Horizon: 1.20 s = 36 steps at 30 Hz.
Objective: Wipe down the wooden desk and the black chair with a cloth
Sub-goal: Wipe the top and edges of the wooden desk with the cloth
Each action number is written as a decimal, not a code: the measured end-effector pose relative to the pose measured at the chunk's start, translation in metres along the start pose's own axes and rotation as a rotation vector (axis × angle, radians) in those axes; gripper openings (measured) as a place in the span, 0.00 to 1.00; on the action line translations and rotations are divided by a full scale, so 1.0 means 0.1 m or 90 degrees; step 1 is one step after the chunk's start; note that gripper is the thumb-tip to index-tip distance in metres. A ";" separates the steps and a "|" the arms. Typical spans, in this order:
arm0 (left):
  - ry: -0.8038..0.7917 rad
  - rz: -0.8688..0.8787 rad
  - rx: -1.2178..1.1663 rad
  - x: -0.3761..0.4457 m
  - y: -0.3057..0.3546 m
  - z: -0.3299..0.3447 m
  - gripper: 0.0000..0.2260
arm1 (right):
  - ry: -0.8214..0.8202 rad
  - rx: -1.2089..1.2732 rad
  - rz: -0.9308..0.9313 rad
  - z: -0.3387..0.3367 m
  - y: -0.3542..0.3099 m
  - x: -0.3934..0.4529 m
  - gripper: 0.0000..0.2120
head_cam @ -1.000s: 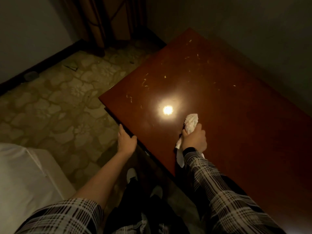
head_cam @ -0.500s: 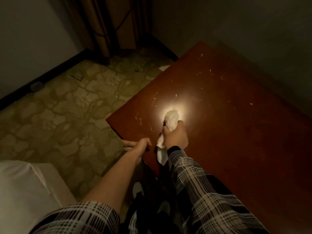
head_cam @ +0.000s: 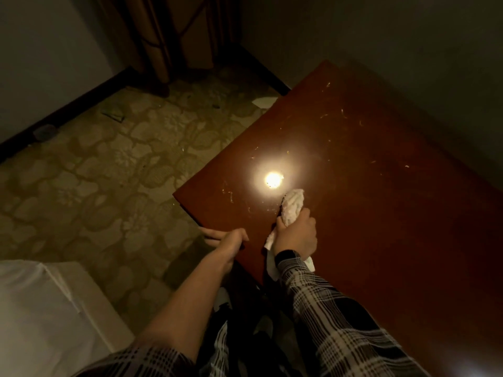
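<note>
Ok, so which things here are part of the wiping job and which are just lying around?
Part of the job:
- reddish-brown wooden desk
- crumpled white cloth, in the right hand
- left hand, holding the desk's near edge

Just lying about:
- white paper scrap on the patterned floor
- white bedding

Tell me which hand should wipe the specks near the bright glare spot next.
Right. The right hand already grips the cloth on the desk, just beside the glare. The left hand holds the desk's near edge and has no cloth.
</note>
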<state>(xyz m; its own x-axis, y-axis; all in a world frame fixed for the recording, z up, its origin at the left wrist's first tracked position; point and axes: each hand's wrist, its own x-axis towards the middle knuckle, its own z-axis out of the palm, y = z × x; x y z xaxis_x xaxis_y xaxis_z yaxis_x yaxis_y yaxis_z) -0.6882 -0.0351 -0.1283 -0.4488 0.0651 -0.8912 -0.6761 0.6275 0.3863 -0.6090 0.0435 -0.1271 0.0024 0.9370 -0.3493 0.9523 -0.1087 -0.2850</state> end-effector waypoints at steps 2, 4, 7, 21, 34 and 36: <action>0.004 0.016 -0.027 0.01 -0.01 0.02 0.44 | -0.002 0.004 -0.018 0.06 -0.19 -0.01 0.23; -0.013 0.019 -0.059 0.00 0.00 0.00 0.42 | -0.008 0.009 -0.060 0.10 -0.37 0.00 0.22; -0.127 0.019 -0.123 0.00 -0.03 -0.13 0.38 | -0.085 0.116 -0.105 0.02 -0.45 0.08 0.20; 0.002 0.297 -0.252 0.41 0.18 -0.60 0.30 | 0.011 -0.059 -0.005 -0.02 -0.13 0.05 0.22; 0.056 0.203 -0.361 0.74 0.39 -0.97 0.31 | -0.110 -0.099 -0.336 0.59 -1.29 -0.51 0.24; 0.054 0.202 -0.364 0.72 0.41 -1.05 0.32 | -0.175 -0.062 -0.420 0.67 -1.40 -0.57 0.22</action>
<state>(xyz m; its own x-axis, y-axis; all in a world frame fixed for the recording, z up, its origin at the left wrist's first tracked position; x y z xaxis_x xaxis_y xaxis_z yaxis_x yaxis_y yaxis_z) -0.8096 -0.0856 -0.1515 -0.7061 0.1037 -0.7005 -0.6967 0.0754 0.7134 -0.7632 -0.0166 -0.1269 -0.6473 0.6783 -0.3476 0.7518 0.4934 -0.4374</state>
